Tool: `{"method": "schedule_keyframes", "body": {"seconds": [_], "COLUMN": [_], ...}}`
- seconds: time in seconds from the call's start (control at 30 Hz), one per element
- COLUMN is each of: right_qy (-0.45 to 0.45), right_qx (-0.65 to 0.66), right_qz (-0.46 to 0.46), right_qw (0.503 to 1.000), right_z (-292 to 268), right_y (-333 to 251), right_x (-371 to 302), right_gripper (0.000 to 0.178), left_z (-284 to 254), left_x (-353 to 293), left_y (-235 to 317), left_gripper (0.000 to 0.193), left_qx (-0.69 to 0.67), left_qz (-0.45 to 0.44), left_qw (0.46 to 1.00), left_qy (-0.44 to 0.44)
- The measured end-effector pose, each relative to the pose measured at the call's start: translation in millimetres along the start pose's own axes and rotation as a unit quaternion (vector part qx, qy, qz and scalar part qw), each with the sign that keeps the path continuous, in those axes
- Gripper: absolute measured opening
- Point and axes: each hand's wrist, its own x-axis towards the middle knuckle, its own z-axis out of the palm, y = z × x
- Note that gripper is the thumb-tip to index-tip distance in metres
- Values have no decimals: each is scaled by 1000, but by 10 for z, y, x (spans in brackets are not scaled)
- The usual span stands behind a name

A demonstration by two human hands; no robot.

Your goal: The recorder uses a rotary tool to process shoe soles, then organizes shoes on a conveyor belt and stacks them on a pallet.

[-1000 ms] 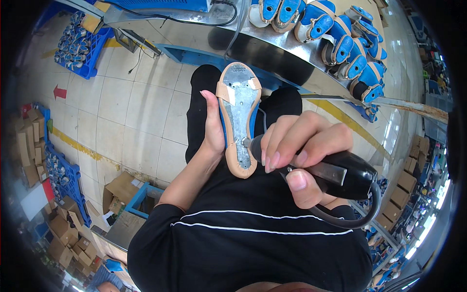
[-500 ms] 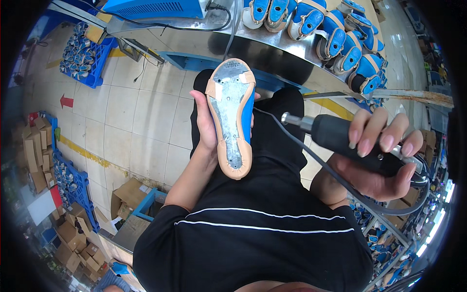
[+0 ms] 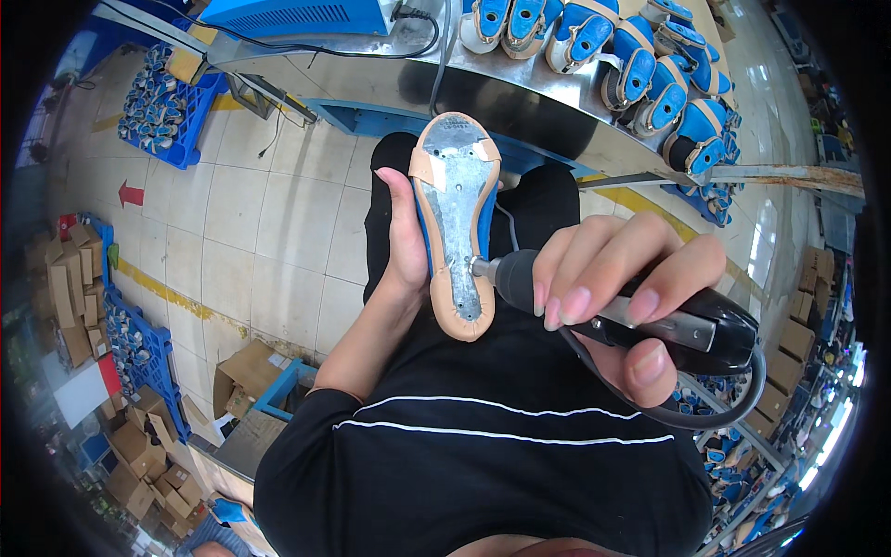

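My left hand [image 3: 406, 243] is wrapped round a shoe upper on its last [image 3: 461, 218], with its underside up and its toe pointing away from me. Tan edging folds over a grey metal-like bottom plate, and blue material shows along the sides. The thumb lies along the left edge; the other fingers are mostly hidden beneath. In my right hand [image 3: 631, 297] is a black corded power tool [image 3: 513, 278], which looks like an electric screwdriver. Its metal tip is at the plate's narrow part near the heel, apparently touching it.
Several blue-and-tan shoes [image 3: 636, 74] stand on the metal bench [image 3: 501, 79] ahead. A blue machine [image 3: 297, 14] with a black cable is at the far left. Blue crates [image 3: 190, 121] and cardboard boxes [image 3: 139, 450] lie left, and a rack [image 3: 733, 436] of shoes is right.
My right hand has brought the power tool left, from beside the shoe to its heel end. My left hand has shifted the shoe slightly right.
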Motion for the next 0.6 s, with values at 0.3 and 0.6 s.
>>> {"method": "schedule_keyframes", "body": {"seconds": [0.3, 0.6], "right_qy": [-71, 23], "right_qx": [6, 65], "right_qz": [46, 49], "right_qw": [996, 996], "right_z": [-26, -7], "right_y": [-3, 178], "right_x": [183, 179], "right_gripper": [27, 27], "left_z": [125, 120], "left_x": [16, 95], "left_y": [12, 77], "left_gripper": [107, 106], "left_qx": [-12, -11], "left_qz": [-31, -27], "left_qw": [999, 1000], "left_qy": [11, -5]}}
